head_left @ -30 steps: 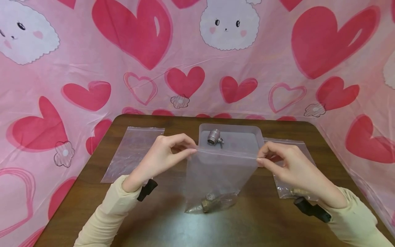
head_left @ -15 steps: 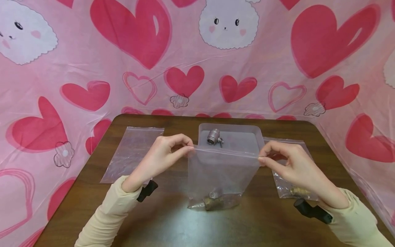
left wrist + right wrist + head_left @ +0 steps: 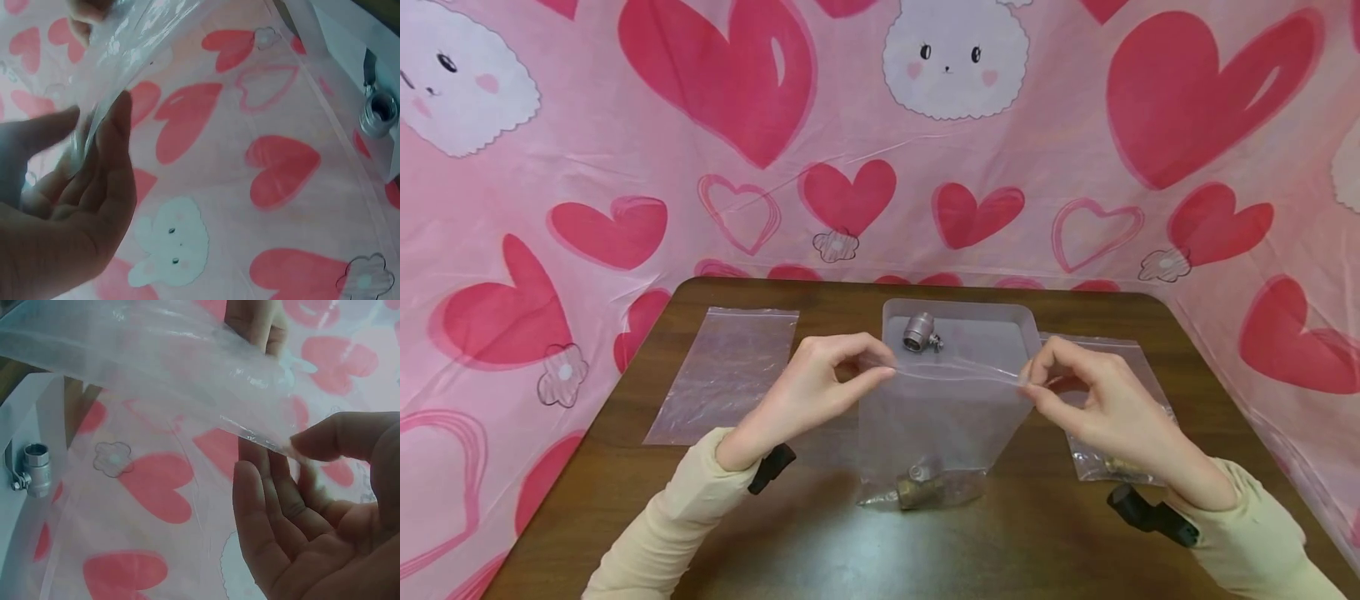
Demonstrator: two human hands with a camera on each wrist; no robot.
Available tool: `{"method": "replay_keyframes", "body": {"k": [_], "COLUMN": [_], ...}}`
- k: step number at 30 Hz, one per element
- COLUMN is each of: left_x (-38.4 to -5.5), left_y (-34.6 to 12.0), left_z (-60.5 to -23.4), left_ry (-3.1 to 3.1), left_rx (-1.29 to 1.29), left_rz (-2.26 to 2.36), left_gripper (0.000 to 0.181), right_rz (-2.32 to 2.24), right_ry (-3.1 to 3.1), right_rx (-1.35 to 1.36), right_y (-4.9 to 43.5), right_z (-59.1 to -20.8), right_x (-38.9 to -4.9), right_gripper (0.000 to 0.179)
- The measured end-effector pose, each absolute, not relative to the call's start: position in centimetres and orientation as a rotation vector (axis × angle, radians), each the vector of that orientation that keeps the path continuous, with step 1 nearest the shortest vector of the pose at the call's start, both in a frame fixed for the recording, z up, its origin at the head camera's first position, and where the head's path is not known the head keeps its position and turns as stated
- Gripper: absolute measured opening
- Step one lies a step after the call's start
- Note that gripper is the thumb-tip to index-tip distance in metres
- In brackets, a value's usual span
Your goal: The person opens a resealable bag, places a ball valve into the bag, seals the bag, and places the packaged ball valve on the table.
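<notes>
Between both hands hangs a clear zip bag (image 3: 943, 425), its mouth slightly bowed apart. At the bag's bottom, on the table, lies a brass-coloured fitting (image 3: 917, 492), blurred by the plastic. My left hand (image 3: 823, 379) pinches the left end of the bag's top edge between thumb and fingers. The right hand (image 3: 1101, 392) pinches the opposite end. In the left wrist view, the left thumb and fingers (image 3: 115, 137) close around the film. The right wrist view has the right thumb (image 3: 344, 434) pressing the bag's edge against the fingers.
Behind the bag stands a translucent plastic bin (image 3: 988, 333) holding a metal ball valve (image 3: 919, 332). A flat zip bag (image 3: 730, 375) lies on the left of the wooden table (image 3: 805, 542). Another zip bag (image 3: 1086, 462), with brass-coloured pieces inside, lies partly under the right hand.
The hanging bag first shifted slightly right and its fitting settled more level. Since then my left hand has moved right, nearer the right hand, and the taut top edge has slackened and bowed.
</notes>
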State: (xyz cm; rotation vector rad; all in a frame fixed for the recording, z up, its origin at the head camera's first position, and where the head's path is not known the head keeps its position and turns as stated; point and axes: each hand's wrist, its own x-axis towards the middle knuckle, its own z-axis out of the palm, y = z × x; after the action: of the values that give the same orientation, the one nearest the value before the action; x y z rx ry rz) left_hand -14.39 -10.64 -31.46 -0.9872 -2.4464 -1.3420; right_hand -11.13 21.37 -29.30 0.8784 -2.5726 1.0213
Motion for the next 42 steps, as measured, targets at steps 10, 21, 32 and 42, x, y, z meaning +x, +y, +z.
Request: {"method": "replay_keyframes", "body": {"k": [10,21,32,42], "left_x": [-14.6,-14.9,-14.7,-14.8], "left_y": [-10.1,-9.8,-9.1,-8.9], "left_z": [-31.7,-31.8,-31.7,-31.6], "left_ry": [-2.361,-2.392,-2.347,-2.307], "left_rx": [-0.984,-0.984,-1.033,-1.064], "left_rz": [-1.367,-1.312,-1.416,-1.436], "left_gripper": [0.005,0.005,0.008,0.01], "right_rz": [1.026,0.967,1.104,1.079], "right_ry": [-2.537,-2.47,-2.526,-2.444], "right_rx": [0.908,0.949,0.943,1.04], "right_y": [20.8,20.4,19.9,19.6], "right_z": [-29.9,-30.1,-30.3,-29.9], "right_x": [-11.6,-11.9,-12.2,-12.3], "right_gripper": [0.027,0.031,0.022,0.028]}}
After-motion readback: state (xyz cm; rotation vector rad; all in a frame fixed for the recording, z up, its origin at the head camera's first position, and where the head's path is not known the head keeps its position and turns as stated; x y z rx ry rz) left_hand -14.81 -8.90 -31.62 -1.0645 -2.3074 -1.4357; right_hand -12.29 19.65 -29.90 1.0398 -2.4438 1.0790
